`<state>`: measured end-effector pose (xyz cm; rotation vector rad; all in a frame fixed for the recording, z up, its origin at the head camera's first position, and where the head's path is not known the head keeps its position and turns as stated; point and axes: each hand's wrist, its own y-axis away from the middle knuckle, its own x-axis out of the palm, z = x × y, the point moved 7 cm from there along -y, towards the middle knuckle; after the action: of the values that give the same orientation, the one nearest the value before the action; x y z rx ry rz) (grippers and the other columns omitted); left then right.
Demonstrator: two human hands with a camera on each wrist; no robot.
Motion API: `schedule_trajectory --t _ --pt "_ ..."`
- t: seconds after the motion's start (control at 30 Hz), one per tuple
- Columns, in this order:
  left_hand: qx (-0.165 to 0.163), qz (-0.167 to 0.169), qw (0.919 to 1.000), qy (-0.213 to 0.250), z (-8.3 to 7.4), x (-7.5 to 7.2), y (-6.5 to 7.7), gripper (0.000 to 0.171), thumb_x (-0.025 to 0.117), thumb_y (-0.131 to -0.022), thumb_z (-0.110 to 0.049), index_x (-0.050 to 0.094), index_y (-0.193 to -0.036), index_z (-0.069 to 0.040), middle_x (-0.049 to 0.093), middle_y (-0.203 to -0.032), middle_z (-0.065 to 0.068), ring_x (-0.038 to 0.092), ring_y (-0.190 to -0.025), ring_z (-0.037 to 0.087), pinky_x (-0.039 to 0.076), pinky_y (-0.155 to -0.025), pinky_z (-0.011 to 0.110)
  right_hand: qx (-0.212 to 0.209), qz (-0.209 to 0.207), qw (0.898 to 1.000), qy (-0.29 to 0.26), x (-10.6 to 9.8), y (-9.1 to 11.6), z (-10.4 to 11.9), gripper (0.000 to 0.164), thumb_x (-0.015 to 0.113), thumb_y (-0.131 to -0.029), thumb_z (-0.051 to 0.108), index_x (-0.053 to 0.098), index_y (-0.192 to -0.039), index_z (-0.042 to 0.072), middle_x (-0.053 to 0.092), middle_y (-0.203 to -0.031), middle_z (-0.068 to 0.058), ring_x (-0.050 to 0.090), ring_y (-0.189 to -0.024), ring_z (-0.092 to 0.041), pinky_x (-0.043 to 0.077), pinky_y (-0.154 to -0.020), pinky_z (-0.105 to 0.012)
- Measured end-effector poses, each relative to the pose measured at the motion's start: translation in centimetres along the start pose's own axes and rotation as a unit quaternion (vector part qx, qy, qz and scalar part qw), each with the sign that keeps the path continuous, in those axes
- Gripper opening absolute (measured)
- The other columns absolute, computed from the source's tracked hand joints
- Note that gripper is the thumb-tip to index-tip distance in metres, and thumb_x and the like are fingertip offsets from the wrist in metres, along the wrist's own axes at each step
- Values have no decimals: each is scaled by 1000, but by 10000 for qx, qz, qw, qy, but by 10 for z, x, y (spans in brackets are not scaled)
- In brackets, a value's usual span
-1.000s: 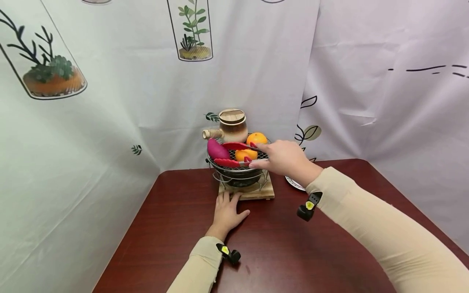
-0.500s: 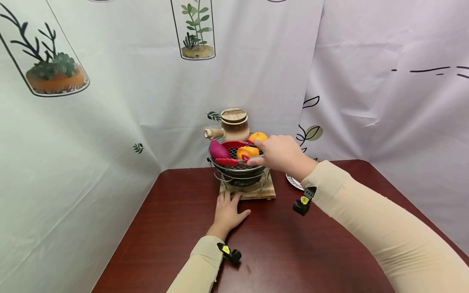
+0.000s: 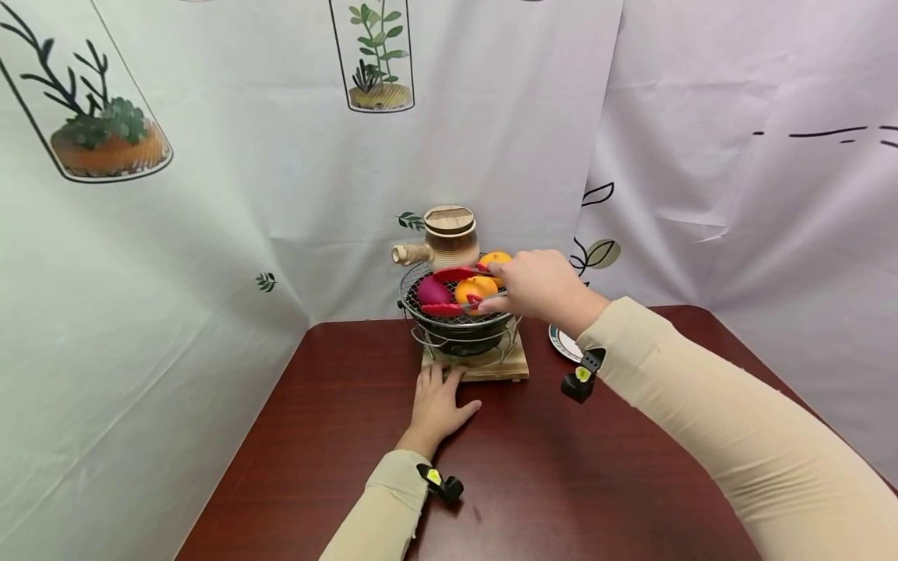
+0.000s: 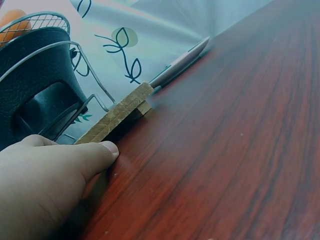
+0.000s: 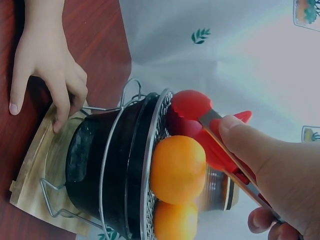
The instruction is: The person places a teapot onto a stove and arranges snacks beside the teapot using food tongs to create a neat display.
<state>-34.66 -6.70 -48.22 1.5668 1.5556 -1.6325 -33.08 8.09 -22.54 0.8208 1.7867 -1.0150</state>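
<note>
In the head view my right hand (image 3: pixel 547 288) grips red-tipped metal tongs (image 3: pixel 443 310) above the grill. The two red tips lie on either side of a purple sweet potato (image 3: pixel 433 291), which sits on the wire mesh of a black tabletop grill (image 3: pixel 459 335). Part of it is hidden behind a tip in the right wrist view. Beside it lie two oranges (image 5: pixel 177 170) on the mesh. My left hand (image 3: pixel 435 409) rests at the front edge of the wooden board (image 3: pixel 505 370) under the grill, fingertips on the wood and thumb spread on the table.
A clay pot (image 3: pixel 452 248) with a wooden lid and side handle stands at the back of the grill. Partly behind my right forearm, a white plate (image 3: pixel 563 343) lies on the dark red table (image 3: pixel 337 405). Printed cloth (image 3: pixel 281 156) hangs close behind the table.
The sweet potato has turned and shifted right on the mesh, so it looks rounder and nearer the front orange. The tongs moved slightly with it. My left hand stays at the board.
</note>
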Motion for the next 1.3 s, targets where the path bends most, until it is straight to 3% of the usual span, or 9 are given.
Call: schedule_trajectory --t 0.6,1.1,1.3 --pt "-6 13 10000 -36 -1 0 -1 66 77 -81 -53 59 -135 -20 43 -138 16 37 -129 37 29 -112 53 158 85 9998 -94 0 1 -1 75 65 -79 76 70 -128 20 60 -70 -5 64 -70 -25 53 -55 -46" --pt "-1 4 10000 -18 -2 -3 0 67 77 -81 -52 59 -136 -19 44 -136 17 36 -130 38 29 -112 53 278 229 9986 -387 2 4 0 80 64 -81 76 61 -141 24 69 -86 -10 67 -80 -27 53 -55 -46" --pt "70 -78 9999 -6 -3 -5 1 66 77 -80 -51 59 -134 -18 45 -134 17 38 -128 39 30 -111 53 552 198 9966 -582 0 9 -13 84 58 -82 79 53 -149 28 72 -93 -10 67 -88 -30 53 -59 -46"
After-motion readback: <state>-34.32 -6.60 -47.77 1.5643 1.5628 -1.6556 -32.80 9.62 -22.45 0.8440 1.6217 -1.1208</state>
